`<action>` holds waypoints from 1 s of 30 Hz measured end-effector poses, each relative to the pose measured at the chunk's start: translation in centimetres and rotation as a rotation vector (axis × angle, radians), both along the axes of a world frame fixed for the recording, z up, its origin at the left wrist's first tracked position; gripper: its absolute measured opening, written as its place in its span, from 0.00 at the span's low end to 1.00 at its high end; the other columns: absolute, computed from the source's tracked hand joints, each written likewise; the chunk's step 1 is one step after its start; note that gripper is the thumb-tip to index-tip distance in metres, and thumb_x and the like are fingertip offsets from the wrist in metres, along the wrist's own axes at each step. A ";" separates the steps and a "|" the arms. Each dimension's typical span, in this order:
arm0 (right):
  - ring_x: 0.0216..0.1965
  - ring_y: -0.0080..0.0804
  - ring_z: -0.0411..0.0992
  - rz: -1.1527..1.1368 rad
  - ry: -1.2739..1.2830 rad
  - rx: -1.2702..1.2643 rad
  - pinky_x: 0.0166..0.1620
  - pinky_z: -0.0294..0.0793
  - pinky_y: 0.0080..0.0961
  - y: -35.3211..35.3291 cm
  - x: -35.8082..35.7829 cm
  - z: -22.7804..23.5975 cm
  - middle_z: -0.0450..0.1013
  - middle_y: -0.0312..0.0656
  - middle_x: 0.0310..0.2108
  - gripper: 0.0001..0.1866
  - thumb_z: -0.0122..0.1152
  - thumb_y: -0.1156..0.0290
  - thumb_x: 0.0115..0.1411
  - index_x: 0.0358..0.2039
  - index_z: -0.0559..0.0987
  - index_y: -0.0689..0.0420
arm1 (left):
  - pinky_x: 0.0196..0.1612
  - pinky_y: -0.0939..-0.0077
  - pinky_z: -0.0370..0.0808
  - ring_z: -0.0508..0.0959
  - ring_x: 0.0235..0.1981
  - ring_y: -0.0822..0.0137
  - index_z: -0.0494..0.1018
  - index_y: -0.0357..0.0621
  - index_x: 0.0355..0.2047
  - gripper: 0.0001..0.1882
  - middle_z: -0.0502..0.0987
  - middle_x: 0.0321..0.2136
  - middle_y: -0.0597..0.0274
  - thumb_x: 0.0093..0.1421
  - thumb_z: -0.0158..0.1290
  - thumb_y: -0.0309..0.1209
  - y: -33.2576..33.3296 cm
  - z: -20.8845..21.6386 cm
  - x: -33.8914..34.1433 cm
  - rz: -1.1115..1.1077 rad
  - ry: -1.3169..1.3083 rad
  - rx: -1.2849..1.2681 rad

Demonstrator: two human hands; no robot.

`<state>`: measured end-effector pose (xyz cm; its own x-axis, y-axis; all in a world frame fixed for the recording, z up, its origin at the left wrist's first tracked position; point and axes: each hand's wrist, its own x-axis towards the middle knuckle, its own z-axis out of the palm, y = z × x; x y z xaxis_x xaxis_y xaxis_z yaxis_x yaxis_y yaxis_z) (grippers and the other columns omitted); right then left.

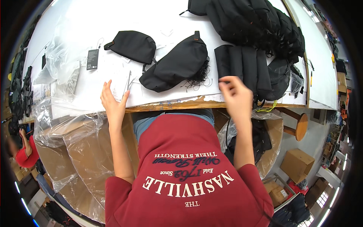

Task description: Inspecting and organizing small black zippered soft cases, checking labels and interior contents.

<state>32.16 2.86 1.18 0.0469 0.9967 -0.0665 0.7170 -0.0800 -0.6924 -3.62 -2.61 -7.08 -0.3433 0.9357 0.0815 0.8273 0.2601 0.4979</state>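
The black pouch [172, 70] lies flat at the middle of the white table [162, 20], between the hands, a tangle of black threads [197, 80] by its right end. The left hand [113, 101] is held with thumb and fingers apart, just beside a slim grey pointed tool [129, 80]. The right hand [237, 96] has its fingers curled beside the row of black pouches [242, 66]; I cannot tell whether they grip anything. A second pouch [134, 46] lies beyond the first. Below on the right, a plastic-lined carton [275, 138] holds black goods [261, 138]; on the left, clear plastic covers a brown carton [56, 162], its contents hard to tell. The worn wooden edge [181, 105] runs just in front of the middle pouch; white surface shows between pouch and left hand, while a black heap [257, 22] crowds the far right.
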 end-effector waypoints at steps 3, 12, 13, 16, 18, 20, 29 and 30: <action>0.30 0.52 0.76 0.066 -0.239 -0.132 0.34 0.74 0.40 0.3 -1.1 -5.1 0.76 0.53 0.25 0.14 0.59 0.67 0.58 0.42 0.73 0.61 | 0.64 0.50 0.49 0.48 0.66 0.44 0.56 0.44 0.62 0.45 0.50 0.64 0.40 0.50 0.63 0.48 0.5 0.4 0.1 0.065 0.068 -0.002; 0.29 0.52 0.76 0.004 -0.380 -0.008 0.33 0.75 0.43 0.9 -2.0 -8.4 0.76 0.53 0.23 0.08 0.57 0.69 0.59 0.34 0.71 0.60 | 0.63 0.50 0.51 0.53 0.62 0.44 0.57 0.41 0.61 0.46 0.56 0.60 0.42 0.47 0.65 0.49 0.1 -0.3 -0.8 0.089 -0.006 0.021; 0.28 0.52 0.76 0.022 -0.391 0.009 0.33 0.75 0.43 0.8 -1.9 -8.5 0.76 0.52 0.23 0.07 0.56 0.69 0.59 0.32 0.72 0.60 | 0.63 0.50 0.52 0.54 0.62 0.44 0.57 0.41 0.61 0.46 0.57 0.60 0.42 0.48 0.65 0.48 0.0 -0.3 -0.8 0.093 -0.020 0.026; 0.27 0.53 0.76 0.014 -0.313 0.040 0.32 0.74 0.44 0.6 -1.8 -7.8 0.75 0.50 0.21 0.06 0.55 0.70 0.60 0.31 0.71 0.59 | 0.62 0.51 0.52 0.55 0.62 0.45 0.58 0.41 0.60 0.45 0.57 0.60 0.43 0.48 0.65 0.47 -0.1 -0.1 -0.9 0.083 -0.022 0.067; 0.27 0.53 0.75 -0.016 -0.225 0.048 0.31 0.73 0.44 0.7 -1.8 -6.2 0.75 0.50 0.21 0.05 0.54 0.70 0.60 0.32 0.72 0.58 | 0.62 0.52 0.53 0.56 0.61 0.46 0.58 0.40 0.60 0.44 0.58 0.59 0.43 0.48 0.65 0.46 -0.2 0.3 -0.7 0.098 -0.011 0.096; 0.26 0.54 0.74 -0.058 -0.054 0.108 0.29 0.70 0.44 1.1 -1.8 -3.2 0.74 0.49 0.20 0.05 0.52 0.70 0.62 0.33 0.71 0.57 | 0.62 0.53 0.54 0.57 0.61 0.47 0.59 0.40 0.59 0.43 0.59 0.58 0.44 0.49 0.65 0.45 -0.4 0.9 -0.3 0.116 -0.001 0.118; 0.21 0.18 0.63 0.151 0.244 0.877 0.25 0.62 0.14 5.0 -2.7 4.7 0.70 0.34 0.24 0.02 0.57 0.79 0.60 0.33 0.74 0.60 | 0.54 0.67 0.64 0.69 0.48 0.63 0.64 0.39 0.55 0.33 0.69 0.44 0.57 0.50 0.66 0.31 -0.1 5.0 2.4 0.211 -0.415 0.432; 0.21 0.20 0.65 0.173 0.198 0.880 0.26 0.64 0.15 5.1 -3.0 5.4 0.70 0.35 0.24 0.04 0.59 0.80 0.57 0.33 0.74 0.60 | 0.52 0.70 0.66 0.70 0.46 0.65 0.64 0.39 0.55 0.32 0.69 0.43 0.58 0.51 0.65 0.29 -0.1 5.3 2.8 0.200 -0.487 0.436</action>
